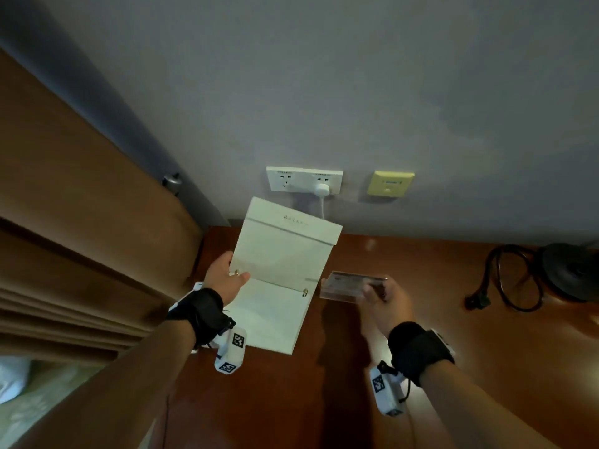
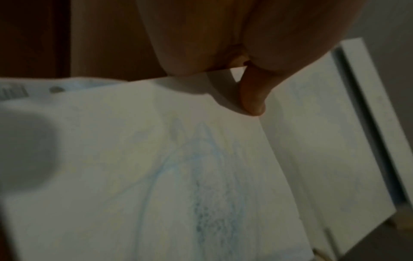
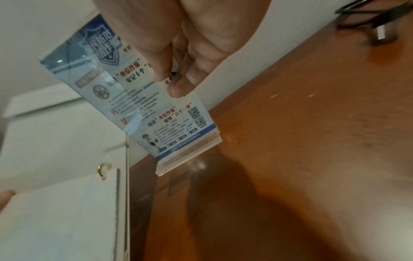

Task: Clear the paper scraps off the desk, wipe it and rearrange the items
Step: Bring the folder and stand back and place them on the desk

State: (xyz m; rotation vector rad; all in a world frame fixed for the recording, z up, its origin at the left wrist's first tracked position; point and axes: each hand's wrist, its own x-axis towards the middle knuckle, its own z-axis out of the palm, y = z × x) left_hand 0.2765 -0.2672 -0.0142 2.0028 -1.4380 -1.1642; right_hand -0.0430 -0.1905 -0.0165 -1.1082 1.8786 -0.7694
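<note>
My left hand (image 1: 227,277) is holding the white folder (image 1: 282,270) by its left edge, with my thumb curling on top beside a gold ring (image 1: 237,272). The folder is sitting open at the back left of the shiny brown wooden surface (image 1: 437,319). Its long side is pointing away from me toward the wall (image 1: 356,92), and the far half is tipping up. My right hand (image 1: 385,303) fingers are pinching a flat, clear plastic sign stand (image 1: 350,283) just right of the folder. Its long side is running left to right. A blue and white leaflet (image 3: 156,114) is sitting inside it.
</note>
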